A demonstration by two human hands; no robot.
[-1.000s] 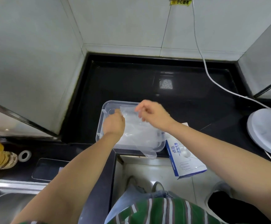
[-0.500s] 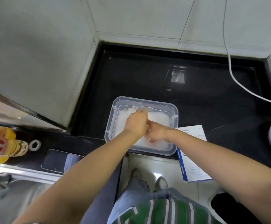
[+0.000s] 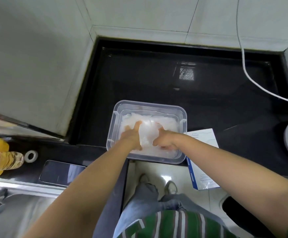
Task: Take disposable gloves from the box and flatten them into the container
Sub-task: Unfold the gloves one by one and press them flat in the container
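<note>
The black counter (image 3: pixel 157 79) is filling the corner between tiled walls and carrying the task's things near its front edge, within easy reach of the person standing at 6 o'clock. A steel sink (image 3: pixel 19 212) is lying off at 8 o'clock, well apart from the work.

The clear container (image 3: pixel 149 104) is sitting mid-view with its near wall right at the counter's front edge, probably so both arms can come straight down into it. The glove box (image 3: pixel 203 169) is lying just beside it at 4 o'clock. It seems to be hanging partly over the floor, so a knock from the right forearm could tip it off.

The left hand (image 3: pixel 131 136) is pressing on the gloves (image 3: pixel 165 120) inside the container with fingers spread and straight. Its grip is open and flat, which suits smoothing thin film. The right hand (image 3: pixel 163 141) is bearing down at 3 o'clock of the left. Its fingertips are sinking under the translucent layer, so whether its grip is pinching a glove or merely pressing cannot be told. The gloves are lying as a pale stack across the container floor, with a loose fold rising between the hands.

Open counter is stretching toward 12 o'clock, crossed only by a white cable (image 3: pixel 242 54) at 1 o'clock. A phone (image 3: pixel 61 170) and a small tape roll (image 3: pixel 31 156) are resting at 8 o'clock, beside the left forearm.
</note>
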